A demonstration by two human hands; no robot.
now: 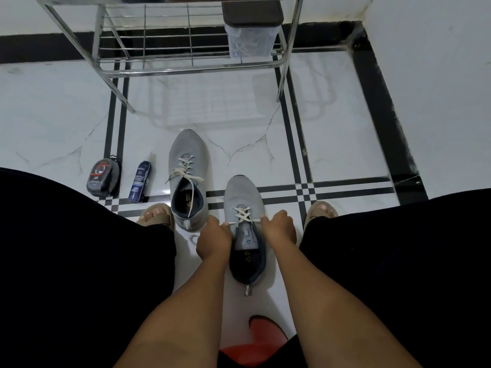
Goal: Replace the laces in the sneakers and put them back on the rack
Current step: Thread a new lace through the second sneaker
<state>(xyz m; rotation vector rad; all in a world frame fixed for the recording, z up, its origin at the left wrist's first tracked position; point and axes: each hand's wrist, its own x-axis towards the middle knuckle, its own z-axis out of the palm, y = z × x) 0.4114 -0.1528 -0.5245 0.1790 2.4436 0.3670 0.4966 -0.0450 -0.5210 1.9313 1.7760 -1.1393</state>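
Two grey knit sneakers stand on the tiled floor between my feet, toes pointing away. The near sneaker (pixel 243 200) has a white lace (pixel 243 214) crossed through its lower eyelets. My left hand (pixel 214 241) pinches the lace end on the sneaker's left side. My right hand (pixel 279 227) pinches the other end on the right side. The far sneaker (pixel 187 155) sits to the left, fully threaded with a white lace (pixel 186 168), ends loose. The steel shoe rack (pixel 191 69) stands beyond them, its lower shelf bare.
A clear plastic box with a dark lid (pixel 251 30) sits on the rack's right side. A round polish case (pixel 103 177) and a blue spray bottle (pixel 139 181) stand on the floor to the left. A white wall closes the right. A red stool (pixel 255 343) is under me.
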